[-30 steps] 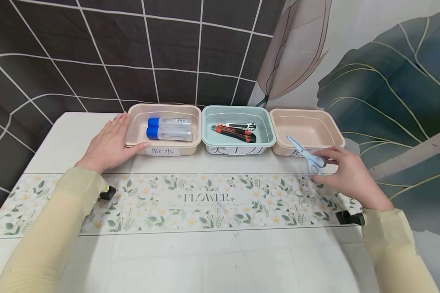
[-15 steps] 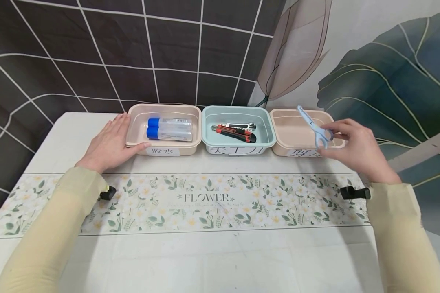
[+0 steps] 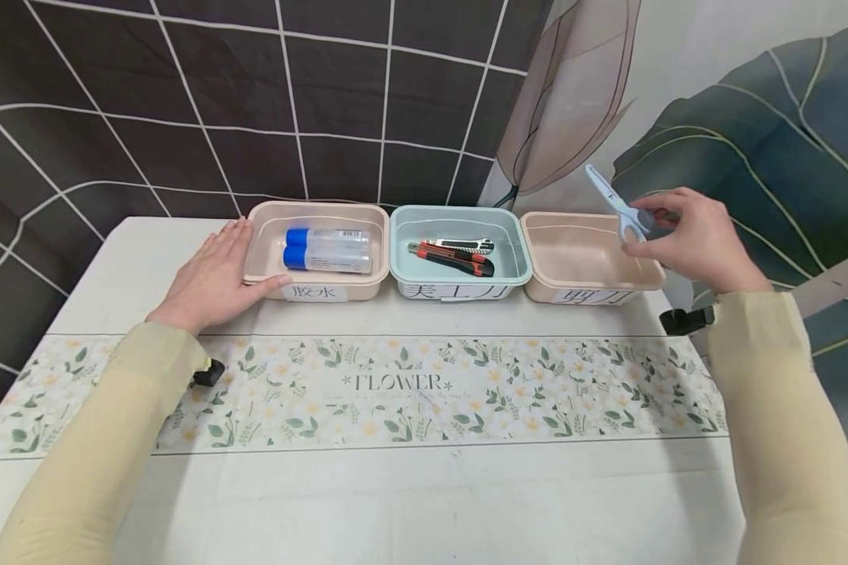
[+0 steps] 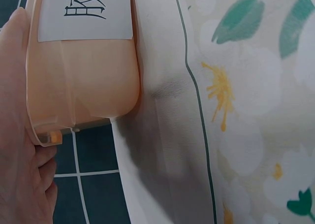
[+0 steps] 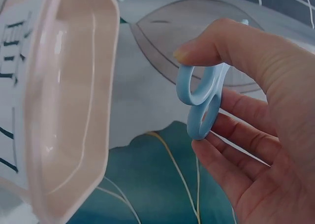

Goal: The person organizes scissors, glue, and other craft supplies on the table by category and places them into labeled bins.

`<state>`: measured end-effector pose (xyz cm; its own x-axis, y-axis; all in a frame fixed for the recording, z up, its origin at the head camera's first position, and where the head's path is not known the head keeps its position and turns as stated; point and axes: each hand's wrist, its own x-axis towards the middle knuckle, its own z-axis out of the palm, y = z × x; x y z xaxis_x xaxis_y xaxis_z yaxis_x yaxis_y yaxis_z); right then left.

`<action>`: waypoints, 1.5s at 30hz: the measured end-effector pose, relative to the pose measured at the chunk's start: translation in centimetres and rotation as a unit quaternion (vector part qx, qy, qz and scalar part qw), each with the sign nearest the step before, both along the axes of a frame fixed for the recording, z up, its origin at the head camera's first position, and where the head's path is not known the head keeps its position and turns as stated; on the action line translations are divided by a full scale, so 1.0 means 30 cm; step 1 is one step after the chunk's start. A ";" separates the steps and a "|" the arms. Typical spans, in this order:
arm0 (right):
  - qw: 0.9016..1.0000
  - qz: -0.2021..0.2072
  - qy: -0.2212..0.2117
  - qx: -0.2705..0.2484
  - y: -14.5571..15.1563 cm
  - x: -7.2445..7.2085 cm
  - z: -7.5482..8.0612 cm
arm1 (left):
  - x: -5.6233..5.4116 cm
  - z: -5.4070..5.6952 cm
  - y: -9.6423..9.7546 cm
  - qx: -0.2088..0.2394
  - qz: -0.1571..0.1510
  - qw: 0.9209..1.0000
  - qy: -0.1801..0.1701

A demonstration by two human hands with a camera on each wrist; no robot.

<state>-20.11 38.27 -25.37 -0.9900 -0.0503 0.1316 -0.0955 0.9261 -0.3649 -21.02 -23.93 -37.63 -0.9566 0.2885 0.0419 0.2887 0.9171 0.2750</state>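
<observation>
My right hand [image 3: 692, 235] pinches a pair of light blue scissors [image 3: 630, 218] by the handle loops, thumb on one side and fingers on the other. The blades point up and to the left, above the right-hand pink box [image 3: 593, 271], which has nothing inside. In the right wrist view the scissors' loops [image 5: 199, 93] show between thumb and fingers, beside the box. My left hand [image 3: 208, 275] rests with straight fingers along the left side of the left pink box [image 3: 316, 202], thumb over its front rim. Two blue-capped glue bottles [image 3: 328, 259] lie in that box.
Between the pink boxes stands a pale blue box [image 3: 459, 210] with several utility knives [image 3: 455, 257]. All three boxes carry front labels and form a row at the back of the table, close to a dark gridded backdrop [image 3: 254, 102]. A flower-printed strip [image 3: 396, 392] crosses the white tablecloth.
My right hand has lifted the scissors up and away, from the front rim of the right box to above it. The left hand and the boxes have stayed in place.
</observation>
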 end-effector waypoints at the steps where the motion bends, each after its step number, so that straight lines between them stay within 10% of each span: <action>1: 1.000 -0.003 -0.003 0.000 0.003 -0.008 0.004 | 0.000 -0.001 0.000 0.000 0.000 1.000 0.000; 11: 1.000 -0.014 -0.025 0.010 0.018 -0.072 0.013 | -0.002 -0.004 -0.002 0.000 0.000 1.000 -0.001; 32: 0.983 -0.037 -0.177 0.005 0.051 -0.154 -0.219 | -0.005 -0.005 -0.003 0.003 0.001 1.000 -0.002; 45: 0.979 -0.077 -0.186 -0.020 0.051 -0.168 -0.235 | -0.002 -0.001 -0.001 -0.003 0.003 1.000 -0.004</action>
<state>-25.15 39.79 -32.43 -0.9653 0.1017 -0.2407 0.1909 0.9035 -0.3838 -21.08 -23.95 -37.67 -0.9587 0.2827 0.0320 0.2805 0.9205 0.2722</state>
